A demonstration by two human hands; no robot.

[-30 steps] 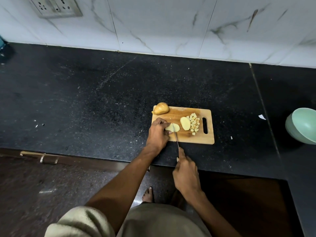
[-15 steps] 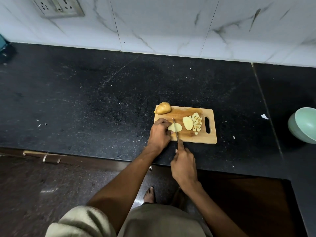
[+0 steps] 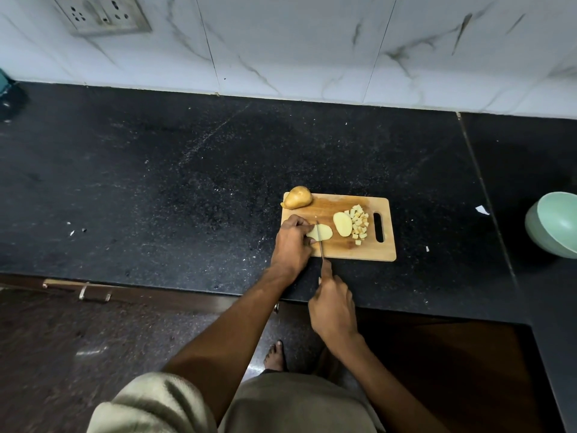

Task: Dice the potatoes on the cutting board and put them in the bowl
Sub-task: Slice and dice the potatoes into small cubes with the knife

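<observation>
On the black stone counter (image 3: 187, 182), near its front edge, lies a wooden cutting board (image 3: 359, 251) with its handle slot to the right. Left hand (image 3: 292, 242) rests on the board's left end, fingers curled round the left part of a peeled potato slice (image 3: 324, 232), pinning it flat. Right hand (image 3: 334, 304) is closed round a knife handle just off the board's near edge, forefinger laid forward along the top. Knife (image 3: 319, 239) blade runs near to far across the held slice; whether the edge has reached the wood cannot be made out. A second flat slice (image 3: 342, 224) lies right of the first, apart from it. Diced pieces (image 3: 359, 222) sit heaped just beside that slice, toward the slot. An unpeeled potato piece (image 3: 298, 197) occupies the far-left corner. Pale green bowl (image 3: 552, 226) stands well apart at the right, cut off by the frame edge.
</observation>
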